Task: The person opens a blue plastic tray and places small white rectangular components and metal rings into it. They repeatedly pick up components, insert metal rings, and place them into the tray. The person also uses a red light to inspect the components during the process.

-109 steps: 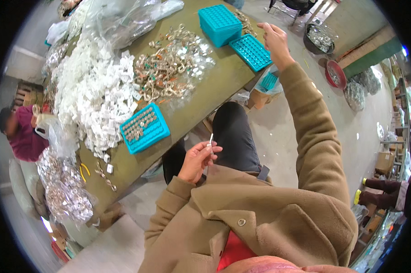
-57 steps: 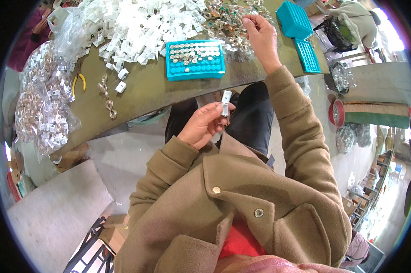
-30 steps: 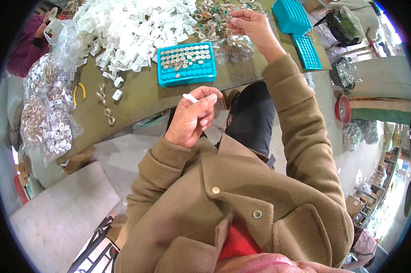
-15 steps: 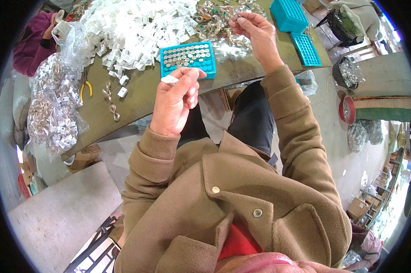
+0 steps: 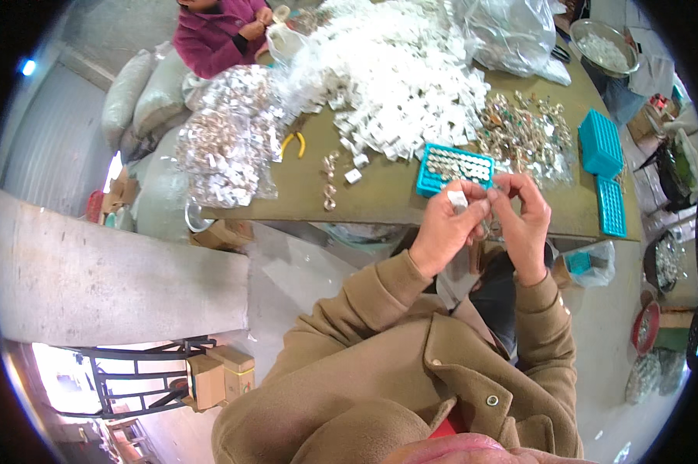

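My left hand (image 5: 446, 230) is closed in a pinch, with a small white card (image 5: 458, 199) held by its fingers. My right hand (image 5: 524, 224) meets it, thumb and forefinger pinched at the left fingertips; what they grip is too small to make out. Just beyond both hands lies a turquoise tray (image 5: 422, 185) on the table, with rows of small round silvery pieces (image 5: 457, 164) in it. To its right spreads a pile of small metal trinkets (image 5: 523, 133). A large heap of white cards (image 5: 395, 77) rises behind the tray.
Yellow-handled pliers (image 5: 299, 145) and a short row of trinkets (image 5: 330, 182) lie left on the table (image 5: 303, 192). A bulging clear bag (image 5: 225, 143) sits at its left end. Stacked turquoise trays (image 5: 600, 143) stand right. A person in purple (image 5: 217, 35) works at the far left.
My right hand has come from the trinket pile to meet my left hand's fingertips. The view has swung left, so the table appears shifted right. The white card stays in my left hand.
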Available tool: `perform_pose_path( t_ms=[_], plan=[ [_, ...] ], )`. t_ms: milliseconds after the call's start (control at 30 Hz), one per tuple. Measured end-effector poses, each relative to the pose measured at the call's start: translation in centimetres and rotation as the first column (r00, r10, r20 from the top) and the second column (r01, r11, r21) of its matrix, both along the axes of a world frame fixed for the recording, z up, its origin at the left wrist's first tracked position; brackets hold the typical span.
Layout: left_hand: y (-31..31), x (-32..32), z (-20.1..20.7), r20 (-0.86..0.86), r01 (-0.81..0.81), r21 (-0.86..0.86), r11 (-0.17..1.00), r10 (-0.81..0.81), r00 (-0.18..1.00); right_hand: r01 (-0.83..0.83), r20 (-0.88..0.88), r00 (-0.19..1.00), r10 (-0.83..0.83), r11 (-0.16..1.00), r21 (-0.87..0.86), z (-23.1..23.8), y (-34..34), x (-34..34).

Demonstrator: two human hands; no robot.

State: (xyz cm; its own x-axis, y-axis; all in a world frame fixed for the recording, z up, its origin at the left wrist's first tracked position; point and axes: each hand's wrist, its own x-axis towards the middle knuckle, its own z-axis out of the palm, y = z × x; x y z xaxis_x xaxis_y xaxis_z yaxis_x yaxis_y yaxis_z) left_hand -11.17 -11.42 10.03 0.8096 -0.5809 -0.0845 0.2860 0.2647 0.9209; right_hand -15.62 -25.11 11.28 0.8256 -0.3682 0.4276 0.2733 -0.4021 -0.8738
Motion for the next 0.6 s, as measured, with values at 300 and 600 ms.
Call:
perform_pose_path(
  t_ms=[300,600],
  plan=[
    [0.8,-1.4,-2.5,0.081,-0.153,-0.036,0.988,0.156,0.985,-0.101,-0.002,0.992,0.124,0.82,0.563,-3.7,2.0,-0.3],
    [0.2,-2.0,-3.8,0.107,-0.158,-0.026,0.987,0.16,0.981,-0.122,-0.038,0.948,0.317,0.471,0.874,-4.5,1.3,-2.2]
  ],
)
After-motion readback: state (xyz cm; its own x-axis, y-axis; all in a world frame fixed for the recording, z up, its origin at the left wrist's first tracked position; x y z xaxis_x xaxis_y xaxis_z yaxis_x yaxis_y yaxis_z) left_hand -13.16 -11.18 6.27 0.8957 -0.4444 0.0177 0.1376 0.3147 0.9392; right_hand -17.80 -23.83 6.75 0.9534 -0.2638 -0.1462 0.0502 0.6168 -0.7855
